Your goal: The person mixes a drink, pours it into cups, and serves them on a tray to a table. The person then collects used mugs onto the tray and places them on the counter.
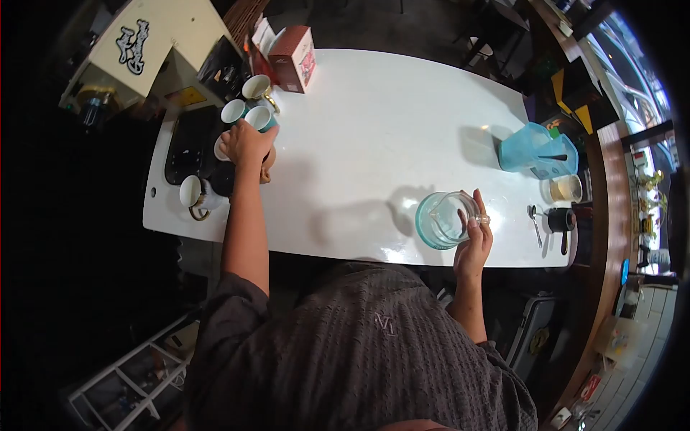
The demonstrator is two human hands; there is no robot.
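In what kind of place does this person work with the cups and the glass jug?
It looks like a café or coffee bar, though I cannot be sure. The signs are the cups grouped by a cream-coloured machine, and the long white counter.

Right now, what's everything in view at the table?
Table: one, white, centre
Machine: one, cream, beyond left end
Tray: one, black, left end
Cups: at least five, white-lined, left end
Box: one, dark red, far left
Glass pitcher: one, clear, right of centre
Jugs: two, translucent blue, right end
Tub: one, beige, beside jugs
Spoon: one, silver, near tub
Cylinder: one, black, beside spoon
Left hand: one, bare, at cups
Right hand: one, bare, holding glass pitcher
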